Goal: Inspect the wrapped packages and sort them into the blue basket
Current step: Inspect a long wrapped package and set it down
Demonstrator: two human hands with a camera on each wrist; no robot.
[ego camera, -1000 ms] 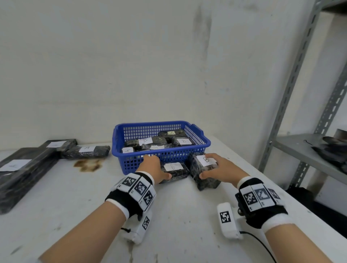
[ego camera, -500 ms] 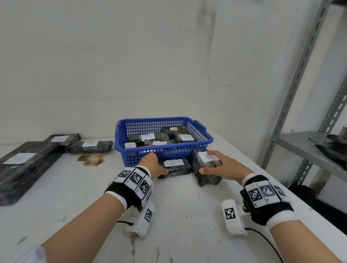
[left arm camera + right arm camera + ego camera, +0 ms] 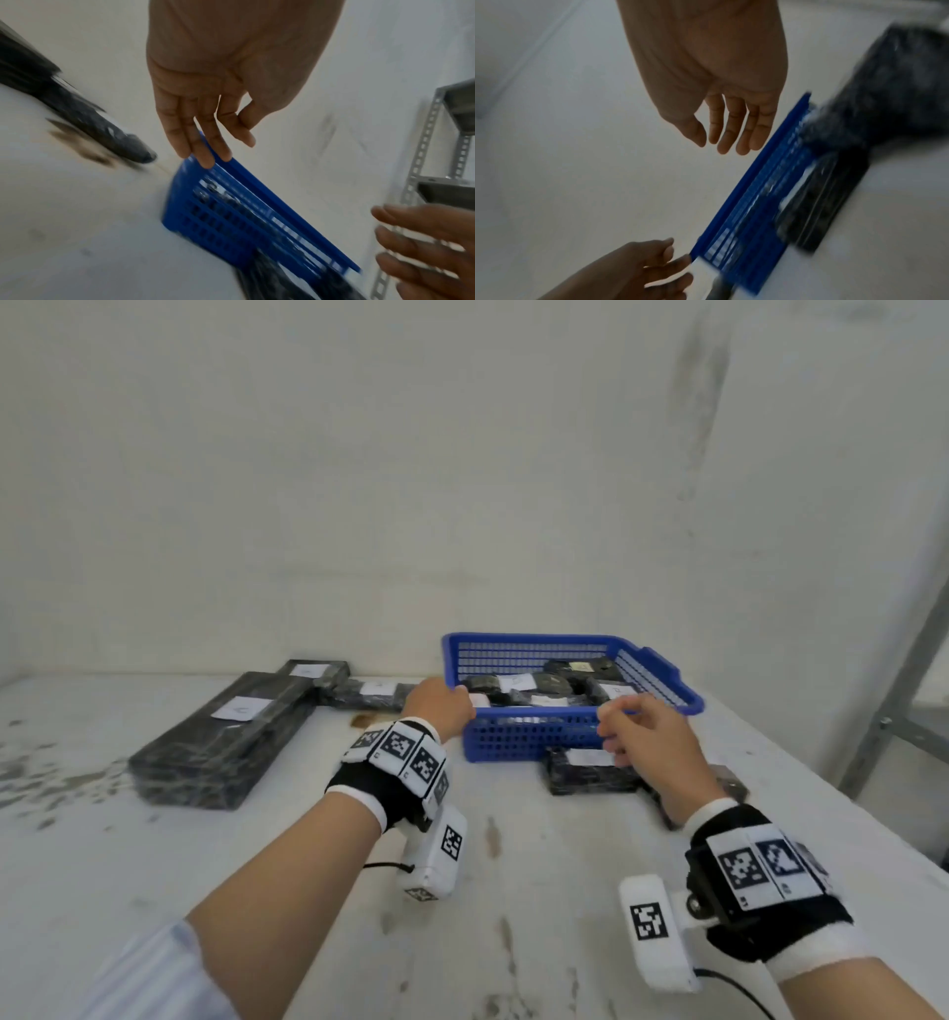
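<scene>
The blue basket (image 3: 518,737) stands at the back of the white table and holds several black wrapped packages (image 3: 539,685) with white labels. One labelled package (image 3: 580,770) lies on the table just in front of the basket. Another package (image 3: 729,778) shows only partly behind my right wrist. My left hand (image 3: 441,706) is at the basket's front left corner, its straight fingertips (image 3: 205,160) over the rim (image 3: 257,182), holding nothing. My right hand (image 3: 642,737) hovers above the front package with relaxed fingers (image 3: 731,138) and holds nothing.
A long black wrapped bundle (image 3: 226,742) and a smaller labelled package (image 3: 375,693) lie at the left of the table, beside a brown stain (image 3: 362,720). A grey metal shelf post (image 3: 893,701) stands at the right. The wall is close behind the basket.
Both hands have let go of the two packages in front of the basket and lifted. My left hand moved left to the basket's corner. The head view swung left.
</scene>
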